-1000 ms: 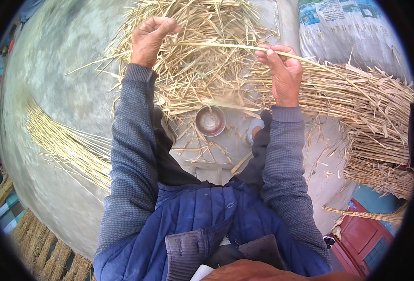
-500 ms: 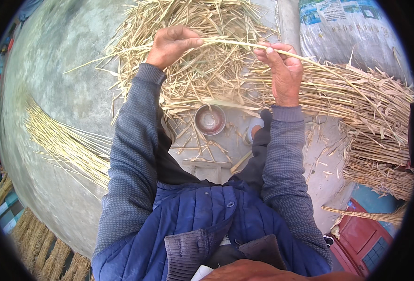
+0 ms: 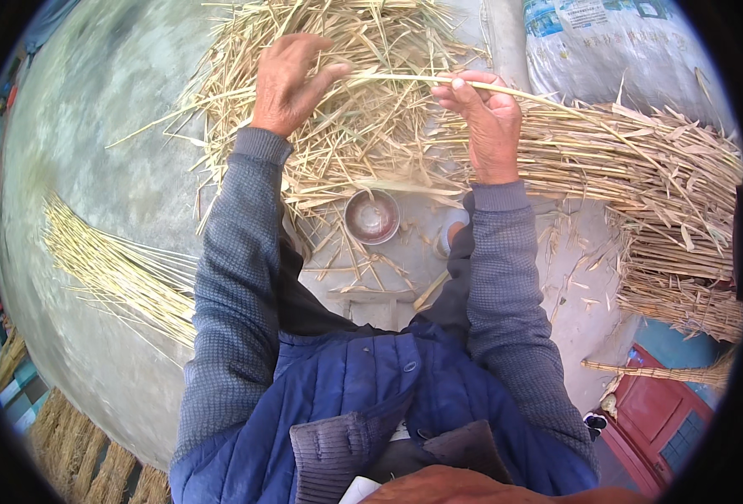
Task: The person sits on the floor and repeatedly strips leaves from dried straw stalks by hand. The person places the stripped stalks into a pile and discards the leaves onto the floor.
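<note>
My right hand (image 3: 490,126) pinches a long, thin, pale dry plant stalk (image 3: 413,78) between thumb and fingers. The stalk runs almost level to the left and slopes down to the right over a thick bundle of stalks (image 3: 590,155). My left hand (image 3: 290,84) is open at the stalk's left end, thumb and fingers apart. That thumb's tip comes close to the stalk; whether they touch I cannot make out. Beneath both hands spreads a heap of loose straw and dry leaves (image 3: 338,139).
A small metal bowl (image 3: 372,217) stands on the concrete floor between my feet. Left of me lies a sheaf of thin yellow stalks (image 3: 123,273). A large white sack (image 3: 619,67) stands at far right, with a red panel (image 3: 661,412) lower right. Brown bundles (image 3: 69,445) lie lower left.
My left fingers have opened and lifted off the stalk, the hand shifting slightly left. My right hand, still gripping the stalk, appears a little further left and lower.
</note>
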The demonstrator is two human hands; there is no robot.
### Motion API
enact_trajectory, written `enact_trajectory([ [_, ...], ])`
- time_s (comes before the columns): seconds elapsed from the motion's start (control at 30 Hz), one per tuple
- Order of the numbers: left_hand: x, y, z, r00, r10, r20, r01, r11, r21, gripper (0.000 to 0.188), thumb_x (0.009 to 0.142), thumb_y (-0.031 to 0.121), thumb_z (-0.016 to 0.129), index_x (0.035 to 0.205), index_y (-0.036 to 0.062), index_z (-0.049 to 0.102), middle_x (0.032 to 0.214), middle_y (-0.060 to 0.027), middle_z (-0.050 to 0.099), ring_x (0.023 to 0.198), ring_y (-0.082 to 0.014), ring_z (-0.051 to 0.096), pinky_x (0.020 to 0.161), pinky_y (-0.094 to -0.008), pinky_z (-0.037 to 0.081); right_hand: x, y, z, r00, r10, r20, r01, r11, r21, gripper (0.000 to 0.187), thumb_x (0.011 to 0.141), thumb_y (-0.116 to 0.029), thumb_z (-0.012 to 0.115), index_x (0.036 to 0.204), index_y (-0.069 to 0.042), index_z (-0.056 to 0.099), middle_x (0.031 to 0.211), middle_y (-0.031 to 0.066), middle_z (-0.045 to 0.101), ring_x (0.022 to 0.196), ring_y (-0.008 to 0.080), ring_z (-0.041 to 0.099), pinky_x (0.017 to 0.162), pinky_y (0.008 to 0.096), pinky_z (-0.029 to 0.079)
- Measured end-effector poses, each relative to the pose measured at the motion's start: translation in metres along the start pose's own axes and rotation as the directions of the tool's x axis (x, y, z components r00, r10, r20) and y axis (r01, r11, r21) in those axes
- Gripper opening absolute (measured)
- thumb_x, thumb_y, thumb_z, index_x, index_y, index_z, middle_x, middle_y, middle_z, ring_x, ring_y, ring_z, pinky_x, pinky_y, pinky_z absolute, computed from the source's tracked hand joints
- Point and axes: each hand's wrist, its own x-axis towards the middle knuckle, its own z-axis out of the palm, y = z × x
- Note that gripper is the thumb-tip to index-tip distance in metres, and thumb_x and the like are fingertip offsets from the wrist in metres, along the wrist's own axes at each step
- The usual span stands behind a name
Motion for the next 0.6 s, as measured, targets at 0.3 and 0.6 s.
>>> enact_trajectory([
  [0.3,-0.002,0.002,-0.012,0.975,-0.044,0.218,0.053,0.998,-0.036,0.012,0.082,0.023,0.077,0.081,0.0129,0.071,0.073,-0.0004,0.068,0.074,-0.0187,0.062,0.077,-0.0362,0.040,0.002,0.005,-0.001,0.996,0.067,-0.058,-0.064,0.997,0.050,0.026,0.096,-0.016,0.069,0.110,0.003,0.058,0.096,0.0170,0.072,0.088,0.0212,0.073,0.076,0.0274,0.060],
  [0.6,0.008,0.030,-0.008,0.990,-0.016,0.138,0.041,0.982,-0.186,0.019,0.080,0.025,0.080,0.092,0.0112,0.074,0.089,-0.0035,0.070,0.088,-0.0220,0.063,0.081,-0.0371,0.043,-0.003,0.000,0.009,0.999,0.003,-0.036,-0.006,0.998,-0.062,0.026,0.095,-0.017,0.070,0.107,0.002,0.060,0.094,0.0154,0.072,0.086,0.0210,0.073,0.076,0.0284,0.060],
])
